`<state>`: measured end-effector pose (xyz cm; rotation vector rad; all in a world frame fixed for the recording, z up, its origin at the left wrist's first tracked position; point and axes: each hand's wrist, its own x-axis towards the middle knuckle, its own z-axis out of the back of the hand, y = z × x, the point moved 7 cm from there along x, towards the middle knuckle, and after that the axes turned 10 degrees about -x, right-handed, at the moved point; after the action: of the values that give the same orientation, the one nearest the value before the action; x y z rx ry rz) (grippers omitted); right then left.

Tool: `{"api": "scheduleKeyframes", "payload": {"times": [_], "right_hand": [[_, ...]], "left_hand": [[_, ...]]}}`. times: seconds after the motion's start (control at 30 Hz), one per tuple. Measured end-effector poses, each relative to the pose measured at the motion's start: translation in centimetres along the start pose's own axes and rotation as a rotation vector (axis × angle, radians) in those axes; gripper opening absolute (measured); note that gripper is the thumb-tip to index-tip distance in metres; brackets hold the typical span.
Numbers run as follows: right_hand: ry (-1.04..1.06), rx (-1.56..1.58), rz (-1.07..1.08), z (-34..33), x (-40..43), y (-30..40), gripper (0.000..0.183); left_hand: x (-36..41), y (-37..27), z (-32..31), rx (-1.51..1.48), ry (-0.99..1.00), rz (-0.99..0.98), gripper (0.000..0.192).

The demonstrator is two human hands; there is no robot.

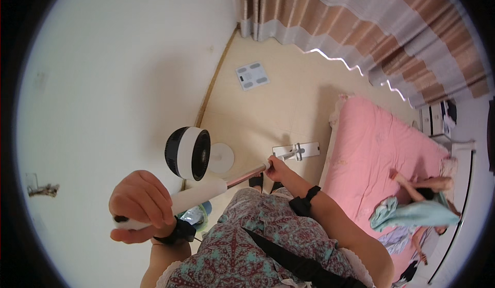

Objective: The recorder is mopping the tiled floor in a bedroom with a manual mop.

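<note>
A flat mop (247, 175) with a white and metal handle slants across the view in front of me. My left hand (141, 205) is wrapped around the top end of its white grip, at the lower left. Farther down the handle, my right hand (275, 168) holds the pole where a white collar meets the metal tube. The rectangular mop head (309, 150) lies on the tiled floor beside the bed. Just above the white grip in the picture is a black and white round fan (187, 153), its white disc base (221, 157) on the floor by the wall.
A bathroom scale (252, 76) lies on the floor near the wall. To the right stands a bed with a pink cover (371, 145); a person (417, 187) lies there, partly under a teal cloth (421, 214). Striped curtains (348, 17) hang beyond. A lined bin (195, 216) stands below the handle.
</note>
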<state>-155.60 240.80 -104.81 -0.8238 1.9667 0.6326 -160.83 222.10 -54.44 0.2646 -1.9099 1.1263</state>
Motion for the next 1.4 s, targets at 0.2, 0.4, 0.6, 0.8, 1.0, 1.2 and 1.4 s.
{"api": "scheduleKeyframes", "payload": {"times": [0.2, 0.4, 0.6, 0.8, 1.0, 1.2, 1.4], "right_hand": [[0.051, -0.243, -0.088, -6.3, 0.8, -2.8, 0.019], [0.173, -0.509, -0.177, -15.3, 4.2, -2.2, 0.022], [0.278, -0.710, -0.205, -24.1, 8.1, 0.5, 0.019], [0.322, -0.696, -0.273, -29.5, 13.8, 4.5, 0.012], [0.283, -0.861, -0.346, -32.4, 18.9, 7.1, 0.012], [0.360, -0.909, -0.415, -32.1, 19.2, 6.8, 0.012], [0.294, -0.898, -0.420, -29.8, 17.1, 10.9, 0.015]], "left_hand": [[-2.1, -9.0, 2.6, 0.154, -0.069, -0.205, 0.036], [-2.7, -12.3, 2.1, 0.410, -0.164, -0.414, 0.032], [-1.6, -9.5, 0.8, 0.704, -0.110, -0.381, 0.032], [1.5, -1.4, 2.3, 0.901, -0.100, -0.123, 0.039], [5.3, 4.6, 5.9, 1.089, -0.474, 0.004, 0.038], [6.6, 6.6, 6.2, 0.973, -0.906, -0.170, 0.032], [10.4, 6.9, 8.1, 1.059, -0.953, -0.209, 0.032]]}}
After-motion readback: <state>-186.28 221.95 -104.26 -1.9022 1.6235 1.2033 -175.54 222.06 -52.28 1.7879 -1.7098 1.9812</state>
